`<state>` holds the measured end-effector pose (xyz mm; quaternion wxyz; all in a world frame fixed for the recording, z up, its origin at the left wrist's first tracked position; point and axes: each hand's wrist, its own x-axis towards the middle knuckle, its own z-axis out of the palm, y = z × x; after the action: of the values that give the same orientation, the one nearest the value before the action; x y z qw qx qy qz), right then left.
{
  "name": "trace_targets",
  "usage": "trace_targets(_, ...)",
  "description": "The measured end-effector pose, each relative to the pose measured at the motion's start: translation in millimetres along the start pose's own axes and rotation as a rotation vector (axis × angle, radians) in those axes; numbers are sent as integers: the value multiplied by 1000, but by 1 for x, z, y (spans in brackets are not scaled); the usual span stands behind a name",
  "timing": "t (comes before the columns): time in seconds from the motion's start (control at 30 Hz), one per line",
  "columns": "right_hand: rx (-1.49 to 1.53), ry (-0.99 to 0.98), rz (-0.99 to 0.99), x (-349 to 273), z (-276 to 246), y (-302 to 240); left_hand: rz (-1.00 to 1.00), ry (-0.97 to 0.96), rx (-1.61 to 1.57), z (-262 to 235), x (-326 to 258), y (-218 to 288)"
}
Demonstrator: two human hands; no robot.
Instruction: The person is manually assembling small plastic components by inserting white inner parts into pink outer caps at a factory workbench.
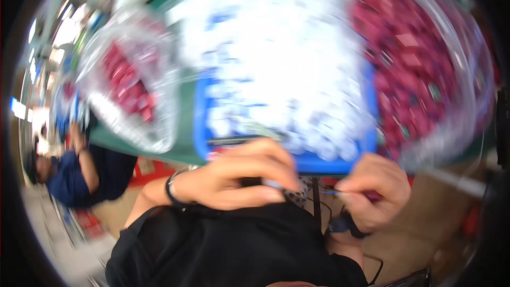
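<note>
My left hand [241, 175], with a dark band at its wrist, is curled in front of the blue tray's near edge. A small pale piece [272, 183] shows by its fingertips, too blurred to name. To the right, my right hand [374, 188] is closed in a pinch, with a thin blue strip [330, 192] sticking out toward the left hand. A small dark red piece [373, 196] shows within its curled fingers. The blue tray [200, 122] holds many small whitish, translucent pieces [324, 135]. A dark slim rod [231, 140] lies at its near rim.
A large clear plastic bag [470, 69] full of dark red pieces [409, 74] stands right of the tray. Left of it lies a smaller clear bag [159, 133] with red pieces [127, 85], on a green tabletop [186, 111]. Another person [79, 175] in dark blue sits at far left.
</note>
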<state>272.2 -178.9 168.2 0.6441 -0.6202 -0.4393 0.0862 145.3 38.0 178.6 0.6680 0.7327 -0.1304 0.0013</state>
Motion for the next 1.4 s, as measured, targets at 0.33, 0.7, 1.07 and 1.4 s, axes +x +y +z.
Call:
trace_targets(0.33, -128, -324, 41, 9, 60, 4, 315, -220, -194, -6, -103, -61)
trace_targets(0.7, -442, -67, -238, -8, 241, 11, 96, -279, -457, -20, -141, -181)
trace_targets(1.07, -474, -101, -172, 0, 276, -1, 274, 378, -750, -25, -155, -282)
trace_targets(1.4, -473, -56, -122, 22, 246, 0, -14, 643, -1108, -26, -161, -281)
